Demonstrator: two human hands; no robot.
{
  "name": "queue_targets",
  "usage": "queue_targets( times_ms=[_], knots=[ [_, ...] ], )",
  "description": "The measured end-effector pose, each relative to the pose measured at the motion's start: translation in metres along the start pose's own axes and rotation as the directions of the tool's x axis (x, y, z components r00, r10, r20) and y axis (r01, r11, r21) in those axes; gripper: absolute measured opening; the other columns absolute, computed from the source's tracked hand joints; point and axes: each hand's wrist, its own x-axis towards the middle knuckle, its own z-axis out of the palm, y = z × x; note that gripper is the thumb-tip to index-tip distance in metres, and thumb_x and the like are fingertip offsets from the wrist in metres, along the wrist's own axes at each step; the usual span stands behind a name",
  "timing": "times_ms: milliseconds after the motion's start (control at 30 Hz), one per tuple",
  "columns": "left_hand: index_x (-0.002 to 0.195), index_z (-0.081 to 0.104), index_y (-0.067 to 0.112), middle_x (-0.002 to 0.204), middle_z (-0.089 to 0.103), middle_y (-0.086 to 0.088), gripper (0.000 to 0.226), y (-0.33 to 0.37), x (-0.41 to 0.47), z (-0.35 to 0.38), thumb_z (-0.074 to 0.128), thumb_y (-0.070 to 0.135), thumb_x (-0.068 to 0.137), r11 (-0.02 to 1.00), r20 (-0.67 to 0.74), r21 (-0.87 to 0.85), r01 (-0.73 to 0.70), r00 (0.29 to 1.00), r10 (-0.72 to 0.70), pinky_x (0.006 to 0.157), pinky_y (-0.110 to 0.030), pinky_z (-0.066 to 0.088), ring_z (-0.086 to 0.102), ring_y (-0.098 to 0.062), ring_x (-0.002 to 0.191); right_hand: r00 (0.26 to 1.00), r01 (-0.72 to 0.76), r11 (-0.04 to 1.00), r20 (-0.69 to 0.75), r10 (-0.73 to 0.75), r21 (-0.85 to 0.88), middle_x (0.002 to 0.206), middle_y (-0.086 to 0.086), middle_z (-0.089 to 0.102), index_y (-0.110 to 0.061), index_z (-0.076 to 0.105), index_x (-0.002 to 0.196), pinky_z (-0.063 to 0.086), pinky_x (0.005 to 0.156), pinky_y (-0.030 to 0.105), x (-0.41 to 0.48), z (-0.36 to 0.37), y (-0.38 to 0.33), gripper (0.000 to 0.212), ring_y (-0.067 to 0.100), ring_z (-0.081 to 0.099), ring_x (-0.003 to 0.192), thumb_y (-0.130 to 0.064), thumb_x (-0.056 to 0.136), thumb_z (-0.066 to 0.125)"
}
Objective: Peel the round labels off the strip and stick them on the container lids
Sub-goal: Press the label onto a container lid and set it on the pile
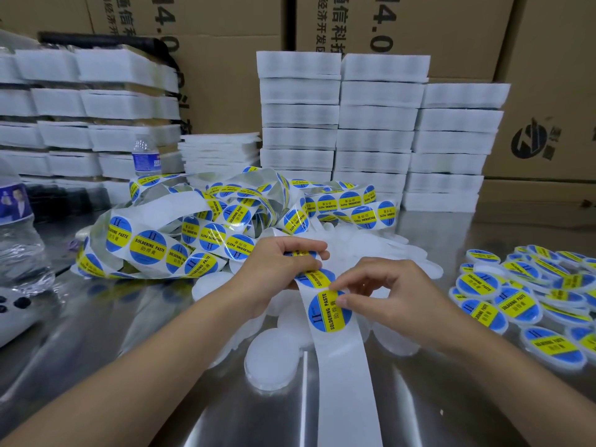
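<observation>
A long white backing strip (342,366) carrying round blue-and-yellow "soldering paste" labels runs from a tangled heap (206,227) down toward me. My left hand (277,269) grips the strip at the centre. My right hand (383,298) pinches the upper right edge of one round label (329,312) on the strip with thumb and forefinger. Bare white round lids (272,356) lie under and around the strip. Labelled lids (516,304) are piled at the right.
Stacks of white foam trays (374,130) stand at the back and back left, cardboard boxes (548,91) behind them. A water bottle (19,240) stands at the left, a second one (145,156) further back. The steel table (161,366) reflects light.
</observation>
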Motion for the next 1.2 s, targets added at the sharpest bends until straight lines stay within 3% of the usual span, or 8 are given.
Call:
queue_targets(
  times_ms=[167, 300, 433, 633, 800, 900, 1067, 1200],
  knots=[
    [0.091, 0.073, 0.022, 0.091, 0.075, 0.007, 0.025, -0.001, 0.0, -0.001, 0.064, 0.0, 0.083, 0.998, -0.009, 0.067, -0.014, 1.0, 0.015, 0.058, -0.022, 0.056, 0.069, -0.007, 0.068, 1.0, -0.021, 0.999, -0.013, 0.022, 0.033, 0.066, -0.006, 0.053, -0.024, 0.076, 0.071, 0.039, 0.061, 0.015, 0.0, -0.003, 0.0, 0.006, 0.008, 0.048, 0.06, -0.029, 0.07, 0.077],
    [0.093, 0.073, 0.02, 0.089, 0.075, 0.008, 0.024, 0.0, -0.001, 0.0, 0.065, 0.0, 0.083, 0.998, -0.025, 0.066, -0.017, 1.0, 0.018, 0.045, -0.012, 0.045, 0.067, -0.001, 0.063, 0.999, -0.033, 0.992, 0.0, 0.033, 0.123, 0.062, -0.011, 0.053, -0.023, 0.077, 0.072, 0.038, 0.063, 0.024, 0.001, -0.008, 0.0, 0.036, 0.009, 0.046, 0.063, -0.055, 0.062, 0.063],
    [0.093, 0.073, 0.022, 0.089, 0.075, 0.01, 0.023, 0.001, -0.002, 0.0, 0.065, 0.003, 0.083, 0.996, -0.029, 0.081, -0.028, 0.999, 0.031, 0.045, -0.01, 0.043, 0.066, 0.004, 0.065, 0.997, -0.053, 0.992, 0.066, 0.046, 0.118, 0.058, 0.003, 0.039, -0.025, 0.074, 0.07, 0.031, 0.062, 0.034, -0.001, -0.008, -0.001, 0.016, 0.02, 0.035, 0.06, -0.039, 0.064, 0.078],
    [0.088, 0.073, 0.025, 0.089, 0.075, 0.01, 0.025, 0.0, -0.001, -0.003, 0.065, 0.002, 0.083, 0.996, -0.019, 0.083, -0.04, 0.999, 0.041, 0.051, -0.015, 0.05, 0.068, -0.002, 0.067, 0.994, -0.081, 0.995, 0.08, 0.076, 0.055, 0.05, -0.008, 0.031, -0.027, 0.072, 0.07, 0.031, 0.062, 0.031, 0.001, -0.008, 0.003, 0.01, 0.016, 0.03, 0.057, -0.02, 0.073, 0.078],
    [0.087, 0.072, 0.029, 0.091, 0.075, 0.012, 0.029, -0.001, -0.001, -0.004, 0.065, 0.001, 0.083, 0.992, -0.003, 0.114, -0.063, 0.998, 0.064, 0.054, -0.019, 0.054, 0.07, -0.005, 0.071, 0.953, -0.161, 0.977, 0.28, 0.117, 0.14, 0.061, 0.007, 0.045, -0.023, 0.073, 0.069, 0.037, 0.058, 0.02, 0.001, -0.028, -0.003, 0.014, 0.014, 0.04, 0.061, -0.028, 0.062, 0.084],
    [0.087, 0.072, 0.028, 0.088, 0.075, 0.013, 0.029, -0.001, 0.0, -0.005, 0.064, 0.0, 0.084, 0.99, -0.007, 0.122, -0.076, 0.997, 0.077, 0.049, -0.016, 0.05, 0.067, 0.001, 0.069, 0.924, -0.184, 0.963, 0.369, 0.102, 0.195, 0.063, -0.002, 0.058, -0.023, 0.071, 0.067, 0.04, 0.059, 0.014, -0.002, -0.045, -0.007, 0.012, 0.008, 0.051, 0.061, -0.033, 0.059, 0.072],
    [0.086, 0.073, 0.026, 0.089, 0.075, 0.009, 0.029, -0.002, 0.002, -0.005, 0.065, -0.002, 0.082, 0.993, -0.008, 0.1, -0.064, 0.998, 0.065, 0.063, -0.022, 0.057, 0.07, -0.006, 0.07, 0.957, -0.219, 0.862, 0.271, 0.1, 0.457, 0.06, 0.0, 0.05, -0.023, 0.068, 0.066, 0.049, 0.06, 0.022, -0.002, -0.067, -0.007, 0.01, 0.013, 0.047, 0.053, -0.013, 0.066, 0.069],
    [0.084, 0.073, 0.027, 0.088, 0.075, 0.011, 0.028, -0.004, 0.002, -0.005, 0.066, 0.0, 0.082, 0.99, 0.006, 0.119, -0.074, 0.997, 0.074, 0.062, -0.02, 0.057, 0.071, -0.005, 0.073, 0.962, -0.272, 0.948, 0.027, 0.272, 0.167, 0.052, -0.007, 0.047, -0.019, 0.065, 0.072, 0.047, 0.058, 0.021, 0.003, -0.077, 0.003, 0.011, 0.008, 0.042, 0.049, -0.011, 0.08, 0.067]
  ],
)
